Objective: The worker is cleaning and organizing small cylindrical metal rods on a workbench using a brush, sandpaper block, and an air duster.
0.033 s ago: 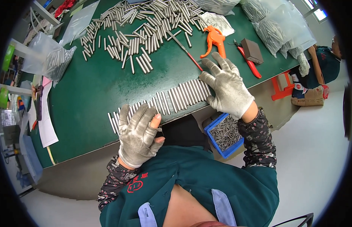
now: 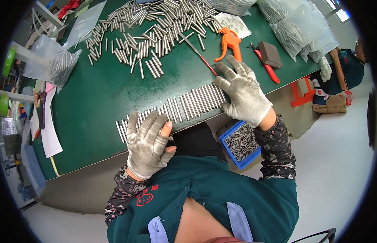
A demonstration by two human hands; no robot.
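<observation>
Along the near edge of the green table (image 2: 95, 95) lies a row of slim metal pins (image 2: 200, 101), side by side and pointing away from me. My left hand (image 2: 147, 145), in a grey-white glove with bare thumb and index fingertips, lies flat over the left part of the row, fingers stretched out; it hides some pins. At the row's right end rests my right hand (image 2: 246, 96), fully gloved, with fingers spread. Its thumb and index finger are beside the last pins. Neither hand grips anything. A large loose heap of similar pins (image 2: 156, 30) covers the far middle.
Beyond my right hand lie a thin file with a red handle (image 2: 205, 65), an orange air blow gun (image 2: 230, 42), red-handled pliers (image 2: 269, 69) and a brown block (image 2: 270, 54). Bags of pins (image 2: 296, 34) stand far right. Below the edge is a blue bin (image 2: 242, 163) of small metal parts.
</observation>
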